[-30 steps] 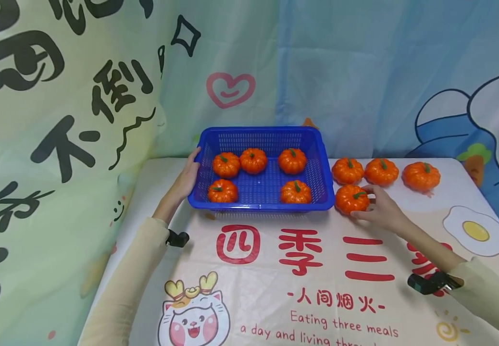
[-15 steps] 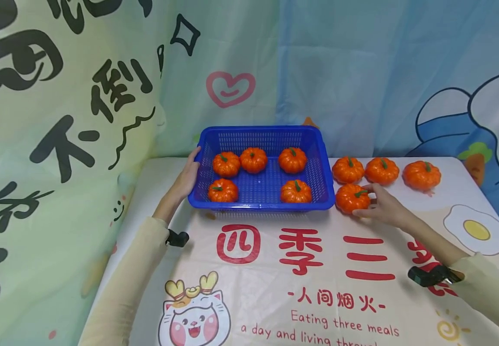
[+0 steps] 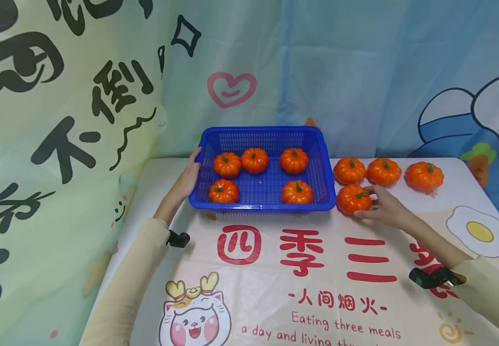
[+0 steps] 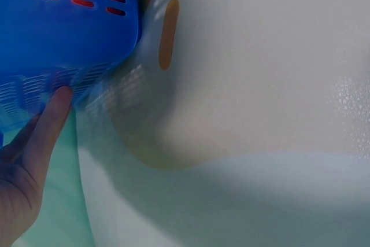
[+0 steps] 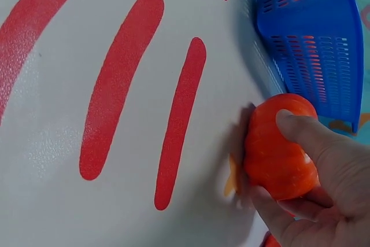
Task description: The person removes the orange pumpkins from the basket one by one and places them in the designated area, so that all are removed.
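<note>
A blue plastic basket (image 3: 263, 206) holds several small orange pumpkins with green stems, one of them a pumpkin (image 3: 297, 192) at its front right. My left hand (image 3: 187, 178) rests against the basket's left side; in the left wrist view, straight fingers (image 4: 51, 128) lie along the slotted outer wall. Just outside the basket's right side, my right hand (image 3: 383, 207) grips another pumpkin (image 3: 353, 199). The right wrist view shows the thumb (image 5: 300, 128) on one side of this pumpkin (image 5: 277, 154) and fingers around its lower end. It sits low, close to the table and to the basket wall.
Behind the held pumpkin, a row of three more stands along the back right: a near pumpkin (image 3: 349, 171), a middle pumpkin (image 3: 384, 172) and a far-right pumpkin (image 3: 424, 176). A printed cloth (image 3: 318, 259) covers the table. A printed curtain (image 3: 340, 72) hangs right behind it.
</note>
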Demonstrator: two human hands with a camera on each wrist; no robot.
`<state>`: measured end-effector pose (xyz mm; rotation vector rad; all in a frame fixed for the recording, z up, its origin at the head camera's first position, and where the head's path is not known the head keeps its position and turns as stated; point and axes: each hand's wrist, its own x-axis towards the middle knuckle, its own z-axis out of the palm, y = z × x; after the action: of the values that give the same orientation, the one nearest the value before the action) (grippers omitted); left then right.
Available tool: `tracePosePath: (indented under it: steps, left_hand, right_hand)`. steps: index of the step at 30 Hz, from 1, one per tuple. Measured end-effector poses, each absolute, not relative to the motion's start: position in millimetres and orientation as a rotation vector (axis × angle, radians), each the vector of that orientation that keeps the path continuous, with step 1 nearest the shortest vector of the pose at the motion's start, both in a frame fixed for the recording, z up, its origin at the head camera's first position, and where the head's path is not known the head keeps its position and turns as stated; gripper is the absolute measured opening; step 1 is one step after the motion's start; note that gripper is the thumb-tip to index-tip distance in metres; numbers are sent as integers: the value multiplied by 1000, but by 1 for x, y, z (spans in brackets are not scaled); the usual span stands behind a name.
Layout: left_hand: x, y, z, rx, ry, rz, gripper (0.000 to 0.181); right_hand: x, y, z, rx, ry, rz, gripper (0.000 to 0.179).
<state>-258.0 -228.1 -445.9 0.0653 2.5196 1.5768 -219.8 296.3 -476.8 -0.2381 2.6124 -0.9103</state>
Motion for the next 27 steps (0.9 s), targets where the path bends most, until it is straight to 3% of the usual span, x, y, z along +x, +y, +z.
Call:
tracePosePath:
  steps: [15, 27]
  left_hand:
    - [-261, -233, -465, 53, 2553, 1570, 56]
    - [-262, -229, -460, 92, 2581, 1570, 56]
  right_hand:
    - [-216, 296, -484, -274, 2638, -843, 88]
    - [-221, 298, -473, -272, 2648, -785, 88]
